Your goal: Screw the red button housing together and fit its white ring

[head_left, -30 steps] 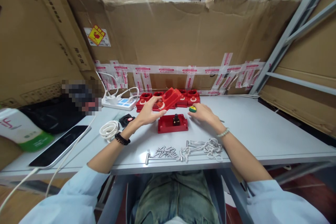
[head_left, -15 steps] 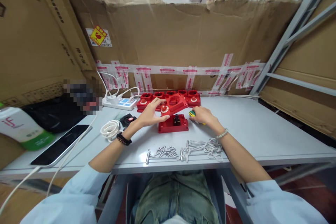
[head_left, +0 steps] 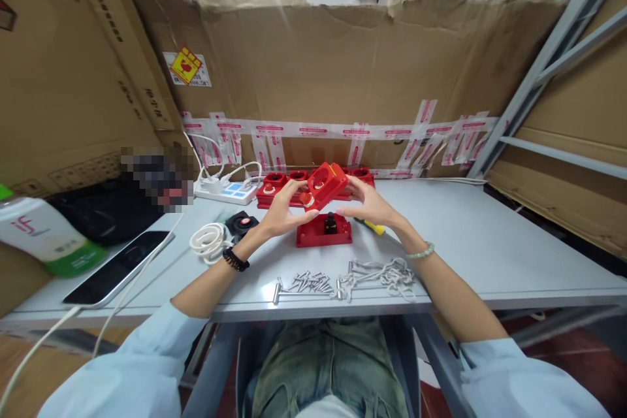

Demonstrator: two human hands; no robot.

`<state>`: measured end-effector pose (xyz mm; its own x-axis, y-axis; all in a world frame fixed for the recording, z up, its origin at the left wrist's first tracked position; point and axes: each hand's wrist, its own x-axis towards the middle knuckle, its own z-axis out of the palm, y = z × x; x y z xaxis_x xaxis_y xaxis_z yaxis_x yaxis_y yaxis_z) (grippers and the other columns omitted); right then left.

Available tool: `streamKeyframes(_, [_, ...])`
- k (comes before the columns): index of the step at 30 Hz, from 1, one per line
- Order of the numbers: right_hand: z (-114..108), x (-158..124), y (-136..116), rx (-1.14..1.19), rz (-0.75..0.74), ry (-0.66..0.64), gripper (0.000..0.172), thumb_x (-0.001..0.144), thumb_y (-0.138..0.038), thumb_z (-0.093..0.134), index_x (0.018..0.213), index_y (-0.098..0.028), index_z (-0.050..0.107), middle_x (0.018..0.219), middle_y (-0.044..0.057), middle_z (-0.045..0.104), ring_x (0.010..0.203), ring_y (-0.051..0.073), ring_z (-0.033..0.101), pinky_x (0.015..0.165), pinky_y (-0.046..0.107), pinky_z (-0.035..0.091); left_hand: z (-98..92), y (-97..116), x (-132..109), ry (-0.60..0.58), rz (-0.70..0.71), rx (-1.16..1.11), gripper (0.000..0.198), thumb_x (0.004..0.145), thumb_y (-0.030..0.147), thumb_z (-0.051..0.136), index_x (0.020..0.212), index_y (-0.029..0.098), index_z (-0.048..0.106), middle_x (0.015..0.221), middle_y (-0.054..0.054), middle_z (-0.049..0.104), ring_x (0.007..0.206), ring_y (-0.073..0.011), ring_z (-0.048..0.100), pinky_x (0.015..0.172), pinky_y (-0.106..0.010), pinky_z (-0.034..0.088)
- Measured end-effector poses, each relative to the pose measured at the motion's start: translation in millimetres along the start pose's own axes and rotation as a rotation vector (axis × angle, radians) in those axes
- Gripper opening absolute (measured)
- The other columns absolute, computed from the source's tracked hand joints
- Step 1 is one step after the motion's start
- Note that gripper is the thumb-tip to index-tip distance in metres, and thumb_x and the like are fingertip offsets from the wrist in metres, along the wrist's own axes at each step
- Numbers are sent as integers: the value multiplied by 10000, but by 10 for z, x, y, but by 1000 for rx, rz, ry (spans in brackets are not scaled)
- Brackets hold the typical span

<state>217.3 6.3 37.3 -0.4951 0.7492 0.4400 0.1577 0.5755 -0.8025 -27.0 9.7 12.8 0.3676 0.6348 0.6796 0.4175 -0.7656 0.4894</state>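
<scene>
Head view: left hand (head_left: 281, 212), right hand (head_left: 371, 204) both gripped tilted red cover (head_left: 325, 183) (clear of table); red base (head_left: 323, 234) at cover's 6 o'clock.

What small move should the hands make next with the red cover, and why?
Probably lower the cover and level it onto the base. The left hand and right hand hold it tilted just above the base, which lies open with its black part facing up. The screwdriver lies on the table, out of hand, so seating seems to come before screwing.
</scene>
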Motion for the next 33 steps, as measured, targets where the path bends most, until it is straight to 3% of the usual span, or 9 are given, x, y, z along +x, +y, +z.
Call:
streamKeyframes(3, [106, 10, -2, 188, -32, -7, 813, 663, -366, 823, 1365, -252, 429, 1442, 112, 502, 1300, 262, 520, 1103, 473, 413, 53, 34, -29, -11, 12, -49, 562, 762, 422, 717, 1229, 183, 518, 1128, -99, 603, 1010, -245, 619, 889, -394, 509])
streamKeyframes(7, [179, -1, -43, 271, -31, 72, 645, 643, -382, 834, 1191, -240, 526, 1236, 84, 645, 1149, 271, 625, 1044, 492, 467, 89, 95, -58, -70, 34, -56, 587, 768, 439, 716, 1263, 205, 503, 1160, -110, 615, 1044, -261, 611, 875, -400, 512])
streamKeyframes(10, [161, -4, -90, 256, -20, 168, 574, 626, -387, 844, 1098, -232, 556, 1105, 65, 689, 1051, 261, 663, 994, 488, 503, 23, 104, -30, -132, 44, -46, 529, 858, 445, 612, 1316, 216, 476, 1246, -121, 590, 1122, -263, 583, 936, -420, 484])
streamKeyframes(13, [113, 9, -106, 257, -29, 272, 531, 629, -420, 837, 1037, -228, 556, 1020, 54, 708, 973, 244, 681, 938, 470, 537, -124, 63, 31, -30, 10, 22, 419, 935, 411, 482, 1289, 188, 507, 1207, -114, 612, 1100, -238, 592, 967, -420, 462])
streamKeyframes(16, [86, 21, -93, 257, -41, 320, 502, 640, -451, 822, 998, -225, 552, 980, 49, 716, 941, 235, 690, 915, 459, 548, -321, 18, 49, 54, -73, 188, 361, 918, 389, 496, 1182, 154, 572, 1069, -107, 668, 990, -237, 628, 916, -414, 483])
streamKeyframes(21, [100, 19, -71, 228, -35, 272, 511, 651, -436, 820, 1033, -225, 555, 1036, 64, 725, 988, 251, 692, 954, 481, 527, -691, 25, -137, -25, -100, 457, 307, 895, 385, 520, 1087, 165, 615, 1085, -113, 685, 1015, -272, 619, 915, -439, 474])
streamKeyframes(24, [104, 18, -63, 189, -33, 276, 519, 659, -435, 817, 1061, -229, 560, 1068, 71, 723, 1032, 261, 681, 980, 495, 512, -797, 11, -275, -134, -124, 526, 339, 892, 418, 510, 1101, 170, 610, 1101, -118, 681, 1024, -287, 614, 915, -448, 471])
streamKeyframes(29, [102, 22, -67, 196, -40, 314, 496, 658, -444, 813, 1031, -242, 556, 1015, 63, 729, 979, 258, 691, 944, 497, 528, -528, -163, -296, -503, -213, 657, 431, 861, 426, 543, 1184, 146, 601, 1162, -162, 660, 1079, -322, 604, 923, -439, 466])
streamKeyframes(33, [104, 10, -81, 173, -36, 326, 487, 649, -459, 813, 995, -237, 551, 980, 58, 727, 931, 253, 694, 907, 483, 539, -246, -351, -202, -635, -285, 754, 478, 836, 393, 568, 1249, 154, 584, 1147, -176, 645, 1071, -324, 613, 899, -416, 474])
